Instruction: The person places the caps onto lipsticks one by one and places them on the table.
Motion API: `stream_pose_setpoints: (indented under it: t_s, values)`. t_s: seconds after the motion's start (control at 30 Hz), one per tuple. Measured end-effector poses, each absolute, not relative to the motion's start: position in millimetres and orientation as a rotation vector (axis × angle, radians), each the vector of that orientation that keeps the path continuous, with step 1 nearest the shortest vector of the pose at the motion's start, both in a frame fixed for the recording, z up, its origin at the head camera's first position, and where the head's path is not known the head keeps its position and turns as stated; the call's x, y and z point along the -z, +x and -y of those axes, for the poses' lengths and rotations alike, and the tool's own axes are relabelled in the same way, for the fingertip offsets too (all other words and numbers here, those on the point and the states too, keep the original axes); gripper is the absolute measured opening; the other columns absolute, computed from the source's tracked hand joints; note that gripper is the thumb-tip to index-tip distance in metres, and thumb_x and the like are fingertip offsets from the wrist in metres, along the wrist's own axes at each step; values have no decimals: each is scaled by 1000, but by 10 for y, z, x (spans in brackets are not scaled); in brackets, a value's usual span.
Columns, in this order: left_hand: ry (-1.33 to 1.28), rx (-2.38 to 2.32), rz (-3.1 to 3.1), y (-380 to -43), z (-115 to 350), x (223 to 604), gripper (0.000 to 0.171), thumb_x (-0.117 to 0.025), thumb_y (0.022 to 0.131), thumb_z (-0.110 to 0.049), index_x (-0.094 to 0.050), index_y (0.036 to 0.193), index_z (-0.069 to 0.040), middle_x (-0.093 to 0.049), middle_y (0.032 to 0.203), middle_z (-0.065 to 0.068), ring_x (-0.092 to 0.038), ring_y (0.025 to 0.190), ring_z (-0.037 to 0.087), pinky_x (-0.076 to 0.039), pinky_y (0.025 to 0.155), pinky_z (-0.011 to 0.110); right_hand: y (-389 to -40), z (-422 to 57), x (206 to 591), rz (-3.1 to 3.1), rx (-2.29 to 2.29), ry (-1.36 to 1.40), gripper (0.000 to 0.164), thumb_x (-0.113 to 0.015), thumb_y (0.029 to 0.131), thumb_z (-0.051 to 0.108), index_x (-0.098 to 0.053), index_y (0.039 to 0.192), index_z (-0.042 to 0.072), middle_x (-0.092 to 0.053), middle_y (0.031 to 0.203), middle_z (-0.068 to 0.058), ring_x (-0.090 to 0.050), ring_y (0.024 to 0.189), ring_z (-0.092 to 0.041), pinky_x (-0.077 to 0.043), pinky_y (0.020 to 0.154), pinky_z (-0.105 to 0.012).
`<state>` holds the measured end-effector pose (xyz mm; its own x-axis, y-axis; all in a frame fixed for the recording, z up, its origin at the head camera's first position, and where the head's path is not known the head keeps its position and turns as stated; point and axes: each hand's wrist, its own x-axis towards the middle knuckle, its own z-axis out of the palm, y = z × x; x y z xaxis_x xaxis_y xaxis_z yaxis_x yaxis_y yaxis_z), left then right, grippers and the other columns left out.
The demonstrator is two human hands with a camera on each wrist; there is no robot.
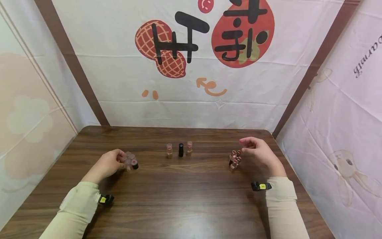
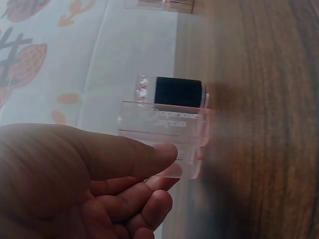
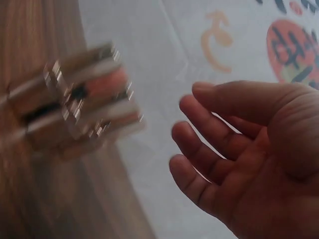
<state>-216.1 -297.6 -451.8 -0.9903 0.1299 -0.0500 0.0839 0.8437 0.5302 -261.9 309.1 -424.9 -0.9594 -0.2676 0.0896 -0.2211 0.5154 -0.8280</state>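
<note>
At the left of the table, a group of clear lipstick caps stands close together, one beside them with a black band. My left hand pinches a clear cap of this group between thumb and fingers. Over on the right, several uncapped lipsticks with gold tubes and red tops stand bunched upright. My right hand hovers just to their right, fingers loosely bent and apart from them, holding nothing. The right wrist view shows the lipsticks blurred.
Between the hands, farther back, two clear-capped lipsticks flank a black tube on the brown wooden table. A white printed cloth hangs behind the table's back edge, with more cloth on both sides.
</note>
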Motion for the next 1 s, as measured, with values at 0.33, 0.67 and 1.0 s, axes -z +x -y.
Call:
stream_pose_setpoints:
  t_s: [0.33, 0.67, 1.0]
  values:
    - [176, -817, -2946, -2146, 3051, 4554, 29, -78, 86, -15, -65, 107, 2, -68, 95, 13, -61, 86, 26, -49, 74, 40, -2752, -3229, 4681, -2497, 1455, -346, 42, -70, 92, -2, -60, 133, -6, -67, 117, -23, -62, 96, -16, -54, 81, -27]
    - [175, -815, -3016, -2103, 3153, 4291, 32, -74, 94, -21, -64, 113, 2, -68, 103, 18, -64, 92, 31, -51, 74, 45, -2810, -3198, 4804, -2509, 1401, -420, 41, -69, 90, -6, -61, 130, -8, -69, 111, -17, -62, 93, -15, -55, 77, -28]
    - [190, -915, -3148, -1998, 2937, 4055, 34, -70, 98, -28, -63, 118, -2, -69, 106, 17, -64, 98, 32, -51, 81, 49, -2800, -3165, 4892, -2600, 1274, -495, 37, -72, 90, -1, -66, 127, -2, -71, 114, -15, -62, 97, -17, -54, 78, -26]
